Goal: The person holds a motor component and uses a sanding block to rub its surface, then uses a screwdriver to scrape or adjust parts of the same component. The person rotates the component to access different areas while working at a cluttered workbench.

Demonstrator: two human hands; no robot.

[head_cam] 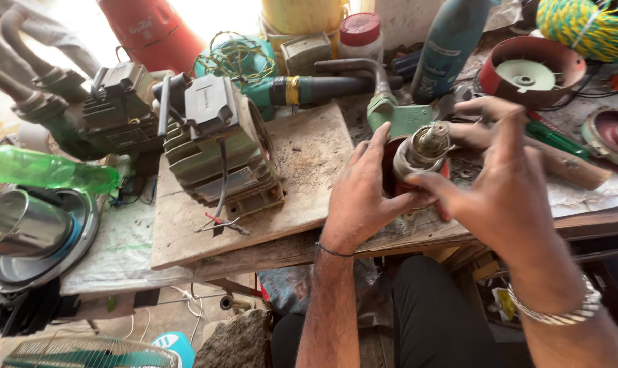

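Note:
My left hand (360, 194) grips a small motor rotor (420, 153) from the left side; the rotor has a grey metal body, a red winding part and a short shaft pointing up. My right hand (501, 187) wraps the same rotor from the right, thumb across its front and fingers spread above it. Both hands hold it just over the near edge of a worn wooden board (302, 170) on the workbench. A grey finned electric motor (217, 146) with loose wires stands on the board to the left of my hands.
A green pump body with hoses (84, 116), a green plastic bottle (46, 169) and steel bowls (29, 232) lie at the left. Behind are a red cylinder (155, 31), a teal spray can (452, 44), a red fan cover (530, 71) and coiled yellow-green rope (588, 27).

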